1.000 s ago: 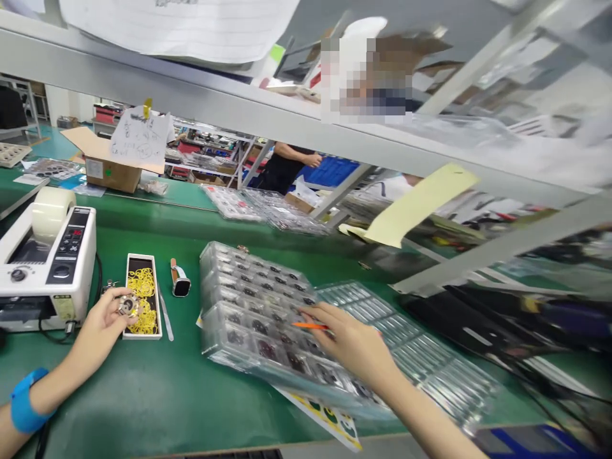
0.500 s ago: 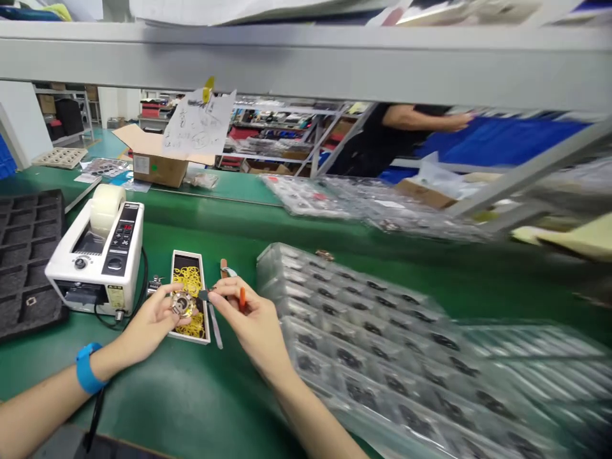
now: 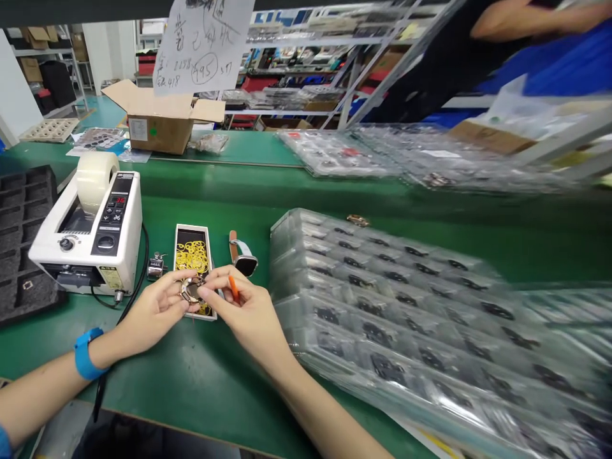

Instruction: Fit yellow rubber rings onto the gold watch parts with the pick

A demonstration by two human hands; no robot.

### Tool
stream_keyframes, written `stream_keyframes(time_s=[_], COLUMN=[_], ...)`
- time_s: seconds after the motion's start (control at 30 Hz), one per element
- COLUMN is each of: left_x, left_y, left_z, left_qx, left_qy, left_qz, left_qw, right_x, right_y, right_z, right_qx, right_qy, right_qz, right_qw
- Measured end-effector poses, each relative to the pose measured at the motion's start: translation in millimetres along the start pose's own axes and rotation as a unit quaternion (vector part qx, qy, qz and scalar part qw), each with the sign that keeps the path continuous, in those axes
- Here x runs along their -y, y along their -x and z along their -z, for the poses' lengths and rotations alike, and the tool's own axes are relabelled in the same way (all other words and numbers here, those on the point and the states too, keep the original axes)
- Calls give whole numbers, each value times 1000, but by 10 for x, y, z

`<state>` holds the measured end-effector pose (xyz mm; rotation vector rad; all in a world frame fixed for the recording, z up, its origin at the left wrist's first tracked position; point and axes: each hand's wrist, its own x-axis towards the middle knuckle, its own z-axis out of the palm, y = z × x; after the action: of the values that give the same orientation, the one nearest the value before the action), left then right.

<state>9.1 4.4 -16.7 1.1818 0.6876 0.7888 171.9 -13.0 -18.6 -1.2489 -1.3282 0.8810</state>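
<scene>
My left hand (image 3: 160,309) is closed around the edge of a round metal watch case (image 3: 191,290), held over the near part of a white box. My right hand (image 3: 246,312) meets it from the right, with thumb and fingertips pinched at the case's rim. From between the right fingers sticks the orange end of a slim tool (image 3: 233,289); its tip and kind are hidden. Beneath the hands, the white box (image 3: 214,312) holds yellow rings (image 3: 191,255). A smartwatch (image 3: 245,264) with a pale strap lies just beyond my right hand.
Stacked clear plastic trays (image 3: 306,299) with dark parts fill the right side. At left stand a tape dispenser (image 3: 117,236), a tally counter (image 3: 155,266) and a black foam tray (image 3: 29,229). Behind are a cardboard box (image 3: 162,131), a hanging paper (image 3: 201,51) and a person's arm (image 3: 521,22).
The view has tipped down and shifted. My right fingers have closed in on the watch case; the dark tool tip seen earlier is now hidden. The smartwatch has come into sight.
</scene>
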Motion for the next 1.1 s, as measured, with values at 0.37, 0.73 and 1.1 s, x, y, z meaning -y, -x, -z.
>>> stream_keyframes(time_s=[0.37, 0.73, 1.1], left_x=[41, 62, 10], left_y=[-1, -12, -4], left_z=[-29, -62, -74], left_qx=[7, -44, -109], left_qy=[20, 35, -8], left_qz=[-12, -7, -19], left_qw=[1000, 998, 994], right_x=[-24, -37, -99], right_y=[99, 134, 88], right_z=[-118, -153, -165], right_qx=[-78, -80, -17], right_qy=[59, 140, 135], right_qz=[55, 156, 157], right_qw=[994, 974, 978])
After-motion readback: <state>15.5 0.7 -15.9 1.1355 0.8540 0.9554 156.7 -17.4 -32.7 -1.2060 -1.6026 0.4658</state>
